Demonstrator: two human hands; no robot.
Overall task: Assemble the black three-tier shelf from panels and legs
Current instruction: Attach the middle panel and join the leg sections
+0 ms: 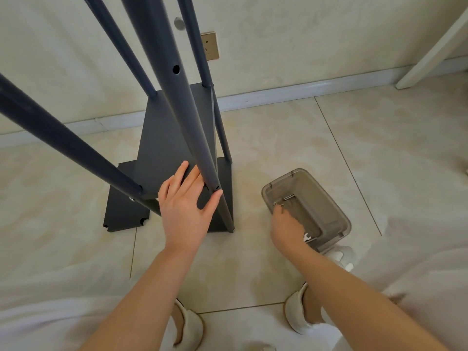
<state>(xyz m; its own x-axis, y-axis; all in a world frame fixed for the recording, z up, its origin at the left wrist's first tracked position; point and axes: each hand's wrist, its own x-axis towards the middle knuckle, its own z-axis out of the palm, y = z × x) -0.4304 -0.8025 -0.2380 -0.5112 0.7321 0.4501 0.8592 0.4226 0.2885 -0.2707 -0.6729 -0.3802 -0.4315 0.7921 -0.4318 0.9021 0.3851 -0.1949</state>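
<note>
While the black shelf (pixel 193 127) stands on pale floor tiles (pixel 291 148) near the baseboard (pixel 278 93), the left hand (pixel 184 201) lies spread on its panel (pixel 157 148) — right hand (pixel 286 224) in a grey bin (pixel 329 201), grip unclear.

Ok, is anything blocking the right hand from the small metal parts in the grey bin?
Nothing visible. The bin is open-topped, and the right hand is inside it, fingertips beside a small metal part.
</note>
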